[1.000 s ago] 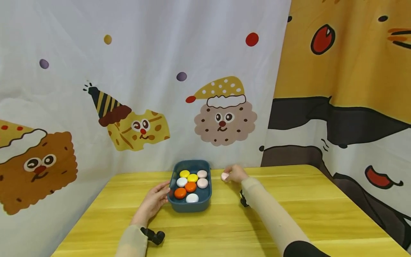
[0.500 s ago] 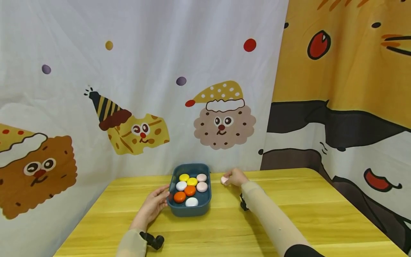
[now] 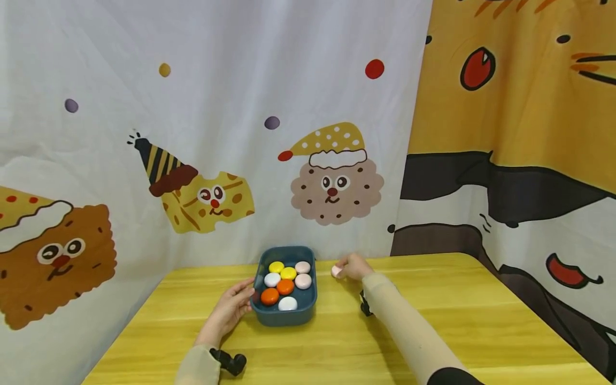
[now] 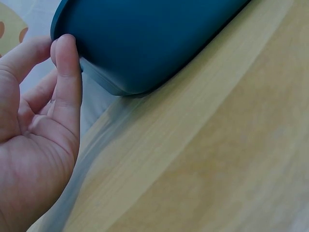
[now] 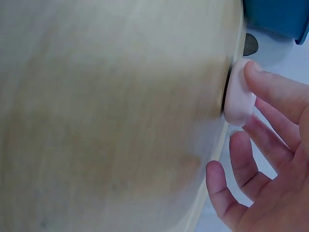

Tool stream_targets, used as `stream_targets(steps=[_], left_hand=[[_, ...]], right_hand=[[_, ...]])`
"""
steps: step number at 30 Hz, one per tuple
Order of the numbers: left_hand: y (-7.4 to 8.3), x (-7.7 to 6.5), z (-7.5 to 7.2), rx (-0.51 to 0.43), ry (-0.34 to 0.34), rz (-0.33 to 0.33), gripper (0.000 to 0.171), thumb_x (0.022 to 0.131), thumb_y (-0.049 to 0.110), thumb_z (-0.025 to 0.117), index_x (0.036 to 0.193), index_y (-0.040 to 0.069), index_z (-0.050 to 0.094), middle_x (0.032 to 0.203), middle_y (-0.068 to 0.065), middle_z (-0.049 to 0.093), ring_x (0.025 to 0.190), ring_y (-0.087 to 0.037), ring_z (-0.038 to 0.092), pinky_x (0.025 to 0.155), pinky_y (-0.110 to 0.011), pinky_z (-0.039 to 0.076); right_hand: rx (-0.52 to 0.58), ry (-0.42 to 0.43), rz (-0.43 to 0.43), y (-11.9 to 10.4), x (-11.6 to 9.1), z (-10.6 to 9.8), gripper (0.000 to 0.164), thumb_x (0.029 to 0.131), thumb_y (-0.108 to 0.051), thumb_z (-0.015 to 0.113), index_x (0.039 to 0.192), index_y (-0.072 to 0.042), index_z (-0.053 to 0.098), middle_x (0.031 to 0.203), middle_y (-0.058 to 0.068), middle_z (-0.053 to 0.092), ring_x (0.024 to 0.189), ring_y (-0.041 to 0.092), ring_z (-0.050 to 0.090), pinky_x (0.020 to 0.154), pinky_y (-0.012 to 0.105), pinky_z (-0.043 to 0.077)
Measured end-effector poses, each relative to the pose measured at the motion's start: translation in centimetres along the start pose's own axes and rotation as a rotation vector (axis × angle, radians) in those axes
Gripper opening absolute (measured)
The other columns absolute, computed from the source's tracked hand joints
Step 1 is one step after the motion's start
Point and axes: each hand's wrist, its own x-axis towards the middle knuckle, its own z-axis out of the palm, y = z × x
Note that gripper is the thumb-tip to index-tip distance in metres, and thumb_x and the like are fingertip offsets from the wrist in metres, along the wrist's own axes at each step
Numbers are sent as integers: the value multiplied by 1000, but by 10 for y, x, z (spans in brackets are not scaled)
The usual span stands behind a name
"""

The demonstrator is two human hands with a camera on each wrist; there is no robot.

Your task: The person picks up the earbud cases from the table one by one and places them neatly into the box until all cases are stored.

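Note:
A dark blue rectangular tray [image 3: 286, 320] stands near the table's back edge, holding several smooth round pieces in yellow, orange, white and pale pink. My left hand [image 3: 229, 308] is at its left side, fingertips touching the rim. In the left wrist view, the fingers [image 4: 66, 82] reach up to the tray's edge, with slight bends. To the right of the tray, my right hand [image 3: 355, 266] pinches a pale pink rounded disc [image 5: 238, 94] by its edge, close against the tabletop. The thumb [image 5: 275, 89] is on the disc; the opposing fingertip is partly hidden behind it.
The yellow wood-grain table [image 3: 433, 321] ends at a white cartoon-printed curtain [image 3: 289, 53] just behind the tray. An orange and black printed cloth [image 3: 529, 117] hangs at the right. Each wrist wears a black camera mount [image 3: 230, 361].
The head view has tilted up slightly, so everything sits a little lower in it. Both hands, the tray and the pink disc keep nearly the same positions relative to each other.

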Motion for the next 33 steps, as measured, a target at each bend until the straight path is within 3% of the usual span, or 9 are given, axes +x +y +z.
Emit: stream_targets(steps=[10,18,33], left_hand=[[4,1,-1,-14,26,5,58,96,8,59,147,-3,34,91,-2,54,62,-8,54,61,-20,51],[2,-1,-1,0,12,3,59,96,9,59,148,-5,33,93,-2,53,63,-6,53,61,-20,52],[0,-1,1,-12,27,-7,57,97,8,58,147,-3,34,92,-3,54,62,-7,54,61,-20,52]], right_hand=[[-58,-7,-56,-2,8,-1,39,70,-8,85,106,-4,71,108,8,66,94,23,58,83,37,49],[-108,9,-72,-5,4,3,33,70,-4,85,99,-5,69,106,9,65,90,23,57,83,39,48],[-50,16,-56,-9,-5,-14,43,71,-2,83,112,0,68,113,13,65,96,26,59,85,39,50]])
